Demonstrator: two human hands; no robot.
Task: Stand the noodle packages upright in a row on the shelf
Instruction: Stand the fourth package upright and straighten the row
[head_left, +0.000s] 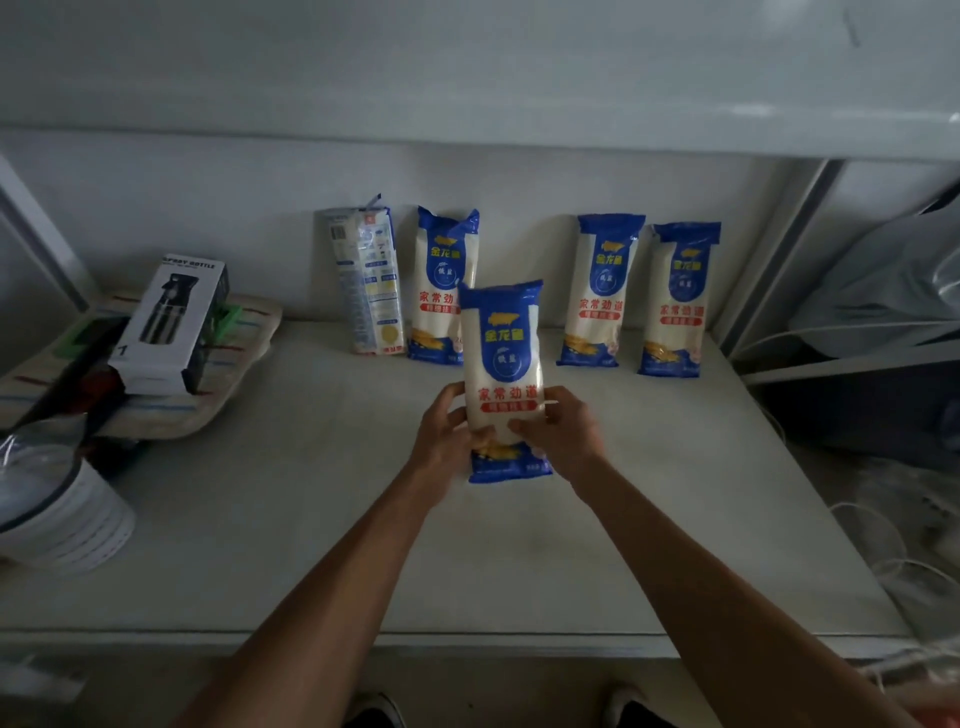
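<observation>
A blue-and-white noodle package (503, 353) is held upright in mid-shelf, above the shelf board (291, 519). My left hand (441, 441) grips its lower left side and my right hand (563, 434) its lower right side. Several more packages lean upright against the back wall: one turned back-side out (366, 280), one beside it (441, 283), and two further right (600, 288) (675, 299). A gap lies between the second and third of these, behind the held package.
A spray-bottle box (166, 325) lies on a striped cloth (234, 364) at the left. A white ribbed container (67, 514) sits at the front left. A shelf upright (779, 260) stands at the right, with bags and cables beyond it.
</observation>
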